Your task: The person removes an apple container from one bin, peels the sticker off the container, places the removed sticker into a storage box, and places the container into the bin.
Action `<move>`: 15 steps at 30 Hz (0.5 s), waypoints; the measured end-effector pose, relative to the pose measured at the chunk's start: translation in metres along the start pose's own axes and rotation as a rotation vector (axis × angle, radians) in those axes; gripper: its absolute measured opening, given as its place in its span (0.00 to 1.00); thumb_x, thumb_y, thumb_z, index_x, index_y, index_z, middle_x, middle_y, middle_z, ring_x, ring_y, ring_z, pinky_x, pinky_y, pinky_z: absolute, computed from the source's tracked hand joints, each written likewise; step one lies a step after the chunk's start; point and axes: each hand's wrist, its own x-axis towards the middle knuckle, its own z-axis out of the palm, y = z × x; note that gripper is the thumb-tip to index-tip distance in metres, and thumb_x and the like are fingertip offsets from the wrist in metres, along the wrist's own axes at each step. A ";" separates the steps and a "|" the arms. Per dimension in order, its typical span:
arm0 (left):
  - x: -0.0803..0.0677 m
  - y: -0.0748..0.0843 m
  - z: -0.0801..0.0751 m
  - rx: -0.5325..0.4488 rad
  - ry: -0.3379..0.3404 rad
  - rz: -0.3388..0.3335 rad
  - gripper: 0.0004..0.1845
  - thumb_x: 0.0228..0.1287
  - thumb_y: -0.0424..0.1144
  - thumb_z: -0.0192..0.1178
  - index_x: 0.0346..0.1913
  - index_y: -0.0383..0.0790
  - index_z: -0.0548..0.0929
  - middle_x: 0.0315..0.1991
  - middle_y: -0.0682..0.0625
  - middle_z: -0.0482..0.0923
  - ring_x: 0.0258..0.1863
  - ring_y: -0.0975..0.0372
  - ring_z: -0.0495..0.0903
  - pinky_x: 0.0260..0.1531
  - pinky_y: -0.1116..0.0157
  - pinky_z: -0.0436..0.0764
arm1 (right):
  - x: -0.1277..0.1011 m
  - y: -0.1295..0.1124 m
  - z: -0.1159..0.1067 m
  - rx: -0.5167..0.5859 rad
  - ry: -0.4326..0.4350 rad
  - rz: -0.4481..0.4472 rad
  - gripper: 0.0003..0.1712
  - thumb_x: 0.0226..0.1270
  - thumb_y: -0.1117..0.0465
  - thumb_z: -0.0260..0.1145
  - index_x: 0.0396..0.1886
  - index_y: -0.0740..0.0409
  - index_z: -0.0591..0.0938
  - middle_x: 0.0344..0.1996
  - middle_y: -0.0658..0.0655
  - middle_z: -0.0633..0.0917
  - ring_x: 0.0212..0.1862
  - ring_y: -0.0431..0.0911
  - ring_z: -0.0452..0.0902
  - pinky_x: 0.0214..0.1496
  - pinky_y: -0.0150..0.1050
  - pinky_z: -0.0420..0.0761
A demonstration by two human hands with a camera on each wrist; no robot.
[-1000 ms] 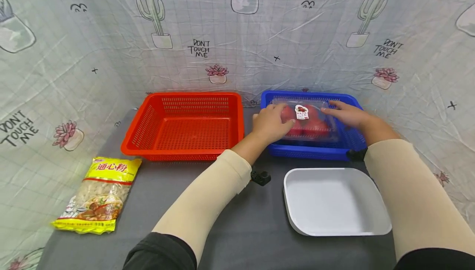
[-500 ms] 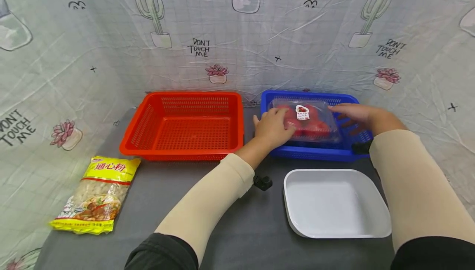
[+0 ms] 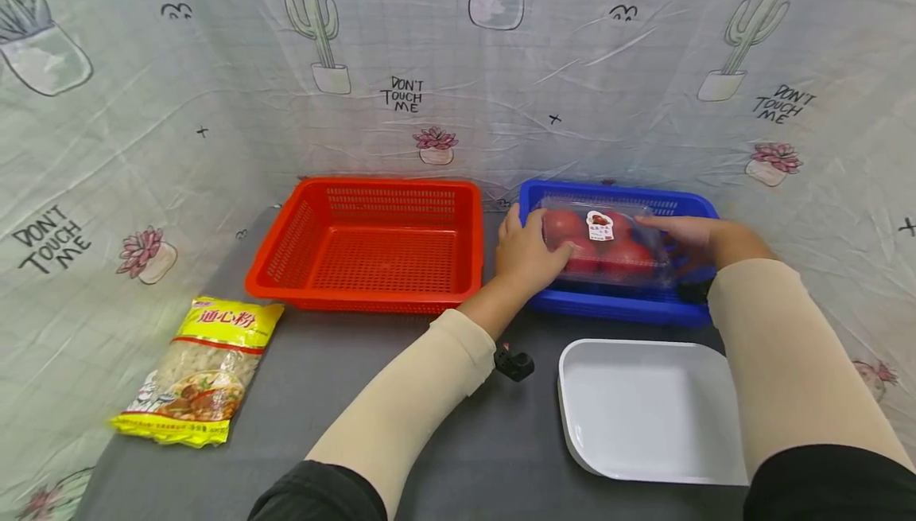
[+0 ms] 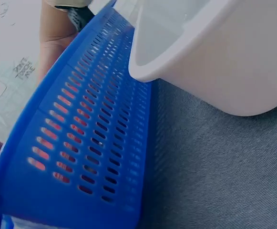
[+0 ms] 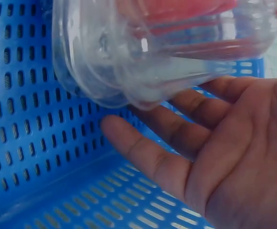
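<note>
A clear plastic box of red round fruit [image 3: 604, 246] with a white label sits inside the blue basket [image 3: 622, 310]. My left hand [image 3: 528, 254] grips the left end of the box, its thumb along the near side and its fingers at the far left corner. At the opposite end my right hand [image 3: 704, 241] holds the box, thumb on the top edge. In the right wrist view, fingers [image 5: 167, 129] reach beneath the end of the clear box, which is raised off the basket's slotted floor there. The left wrist view shows mostly the basket's outer wall.
A red basket [image 3: 386, 302] stands left of the blue one. In front of the blue basket lies a white tray [image 3: 651, 410]. A yellow bag of macaroni [image 3: 203, 370] rests at the table's left. Printed cloth [image 3: 444, 44] hangs behind.
My left fingers have shifted from the box's top to its left end. My right hand has closed in under the right end. The view has turned slightly.
</note>
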 end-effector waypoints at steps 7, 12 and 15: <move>-0.005 -0.010 0.008 -0.233 -0.016 -0.093 0.41 0.66 0.60 0.70 0.80 0.57 0.70 0.85 0.46 0.53 0.77 0.46 0.67 0.68 0.39 0.75 | 0.006 0.010 -0.002 0.135 -0.058 -0.089 0.61 0.79 0.26 0.46 0.86 0.60 0.29 0.80 0.78 0.47 0.76 0.74 0.56 0.67 0.67 0.78; -0.005 -0.016 0.011 -0.382 -0.012 -0.101 0.39 0.67 0.57 0.71 0.78 0.52 0.72 0.79 0.44 0.65 0.72 0.48 0.73 0.67 0.43 0.77 | 0.012 0.017 -0.004 0.229 -0.077 -0.153 0.53 0.81 0.31 0.50 0.86 0.55 0.39 0.66 0.65 0.73 0.60 0.57 0.79 0.62 0.62 0.83; -0.005 -0.020 0.011 -0.452 -0.023 -0.117 0.39 0.68 0.55 0.72 0.78 0.50 0.72 0.76 0.43 0.69 0.70 0.48 0.74 0.67 0.45 0.78 | 0.017 0.020 -0.005 0.322 -0.108 -0.172 0.42 0.83 0.34 0.50 0.82 0.49 0.49 0.54 0.54 0.82 0.54 0.51 0.83 0.59 0.58 0.84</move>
